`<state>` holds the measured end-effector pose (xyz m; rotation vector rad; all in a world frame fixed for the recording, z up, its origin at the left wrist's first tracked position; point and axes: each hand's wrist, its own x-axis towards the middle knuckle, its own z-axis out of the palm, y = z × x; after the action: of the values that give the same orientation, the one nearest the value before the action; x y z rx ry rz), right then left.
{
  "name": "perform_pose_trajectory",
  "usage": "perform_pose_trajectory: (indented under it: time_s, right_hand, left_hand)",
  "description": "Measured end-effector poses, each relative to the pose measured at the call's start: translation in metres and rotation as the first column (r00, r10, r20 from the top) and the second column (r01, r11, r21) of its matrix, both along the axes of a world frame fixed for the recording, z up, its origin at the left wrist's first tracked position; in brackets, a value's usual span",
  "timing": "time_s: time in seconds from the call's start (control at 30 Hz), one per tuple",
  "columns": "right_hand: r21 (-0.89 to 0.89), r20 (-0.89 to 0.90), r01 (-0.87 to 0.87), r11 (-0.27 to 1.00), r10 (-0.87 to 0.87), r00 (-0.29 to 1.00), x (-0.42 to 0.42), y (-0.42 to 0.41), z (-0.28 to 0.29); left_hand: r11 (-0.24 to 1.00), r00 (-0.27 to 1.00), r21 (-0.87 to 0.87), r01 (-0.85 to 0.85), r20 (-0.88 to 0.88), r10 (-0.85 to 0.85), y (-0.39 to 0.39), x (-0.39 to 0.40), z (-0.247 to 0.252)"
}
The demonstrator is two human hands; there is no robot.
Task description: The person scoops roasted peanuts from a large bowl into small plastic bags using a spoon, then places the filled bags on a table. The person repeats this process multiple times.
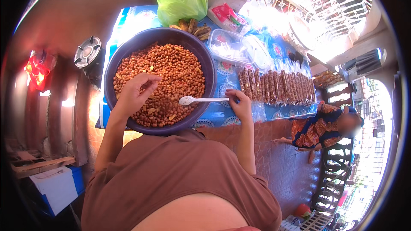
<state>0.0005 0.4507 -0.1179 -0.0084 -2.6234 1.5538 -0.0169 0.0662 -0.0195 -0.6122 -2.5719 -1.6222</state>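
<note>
A wide dark purple basin (210, 67) holds a heap of reddish-brown peanuts (173, 61) with pale fried slivers, apparently garlic, scattered among them. Over the left part of the heap hovers my left hand (136, 91), its fingers bent and a gap between thumb and forefinger; nothing shows in it. My right hand (240, 102) is just right of the basin, its thumb and fingertips at the handle end of a white plastic spoon (208, 99). The spoon reaches across the basin's rim, its bowl above the peanuts. Right of that hand, filled narrow plastic packets of peanuts (276, 85) lie in a row.
On the blue patterned tablecloth (205, 122) stand a clear plastic container (229, 46), its lid (258, 53), bananas (194, 27) and a green plastic bag (183, 0). A gas burner (87, 51) is at the left. One person (321, 128) sits by the railing at right.
</note>
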Motion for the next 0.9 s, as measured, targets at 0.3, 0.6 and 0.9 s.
perform_pose_trajectory:
  time_s: [0.3,0.6,0.9]
  right_hand:
    - [0.208,-0.106,0.017,0.978,0.005,0.994,0.015,-0.011,0.010]
    - [-0.099,0.166,-0.005,0.995,0.022,0.986,-0.013,0.016,0.088]
    - [0.504,0.113,-0.370,0.781,0.364,0.924,-0.014,-0.007,0.034]
  left_hand:
    - [1.000,0.999,0.008,-0.028,0.018,0.028,0.001,-0.006,-0.004]
    - [0.987,0.987,0.014,-0.160,0.006,0.160,0.002,-0.004,-0.004]
    - [0.925,0.925,0.032,-0.378,-0.019,0.378,0.003,-0.005,0.001]
